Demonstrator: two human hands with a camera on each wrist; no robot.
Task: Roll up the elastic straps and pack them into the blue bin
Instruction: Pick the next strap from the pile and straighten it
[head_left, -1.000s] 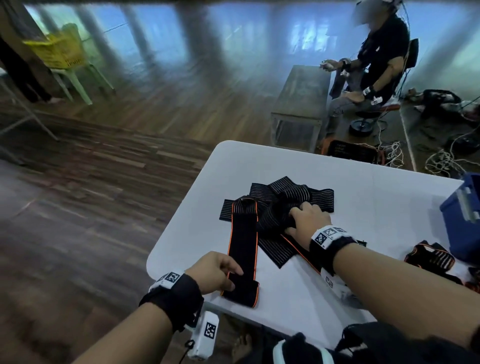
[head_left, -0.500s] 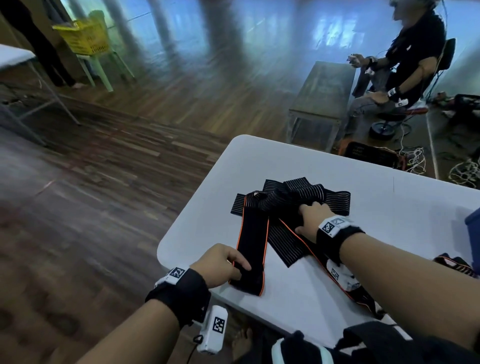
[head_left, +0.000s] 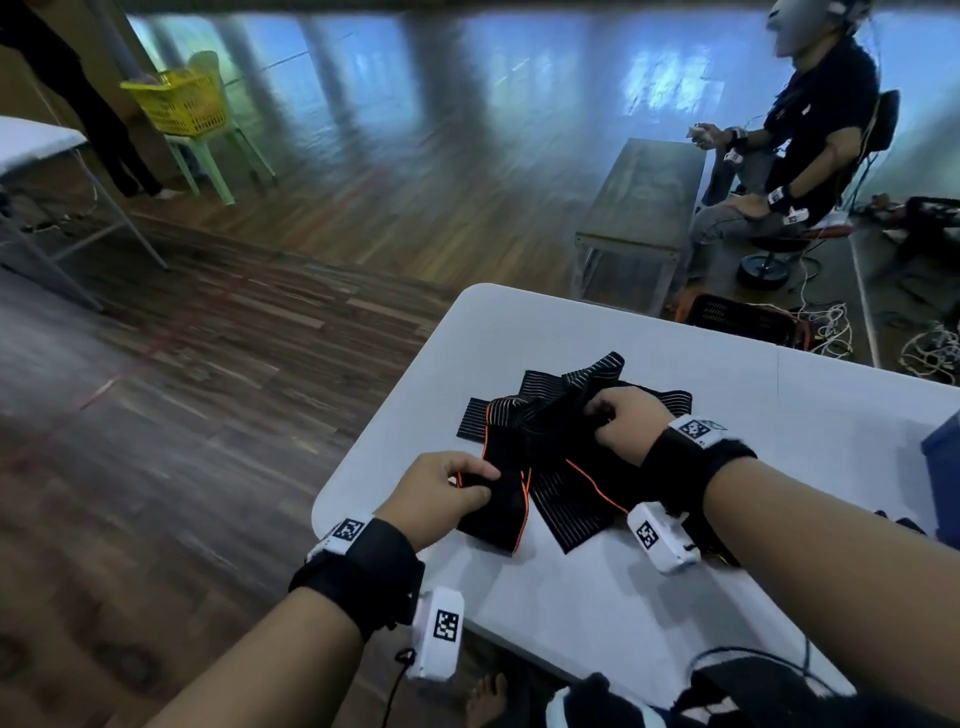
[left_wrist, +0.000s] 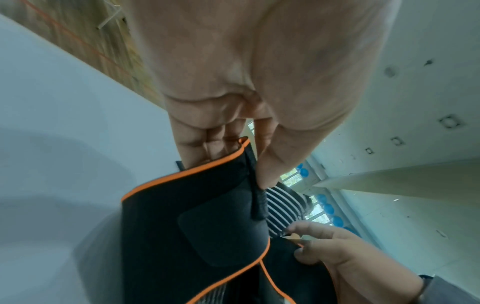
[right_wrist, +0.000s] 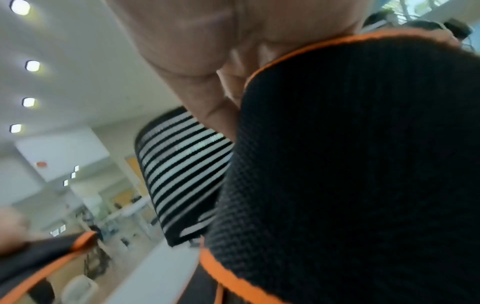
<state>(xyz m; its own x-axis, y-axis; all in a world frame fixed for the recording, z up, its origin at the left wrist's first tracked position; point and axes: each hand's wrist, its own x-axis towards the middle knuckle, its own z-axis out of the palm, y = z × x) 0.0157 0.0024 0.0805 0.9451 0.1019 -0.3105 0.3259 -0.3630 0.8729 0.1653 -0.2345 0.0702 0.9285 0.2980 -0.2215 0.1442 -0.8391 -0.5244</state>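
White tabletop (head_left: 597, 597) carries tangled elastic straps (head_left: 561, 447); left hand (head_left: 441, 493) pinches one orange-edged end, right hand (head_left: 628, 431) fingers clutch the heap.

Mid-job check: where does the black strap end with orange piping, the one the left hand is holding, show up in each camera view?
Head: black elastic strap end with orange piping, lower centre, pinched by the left hand.
Left wrist: fills the lower centre, below the fingers.
Right wrist: probably the blurred black and orange strip in the bottom-left corner; not certain.
Shared landmark: the black-and-white striped strap.
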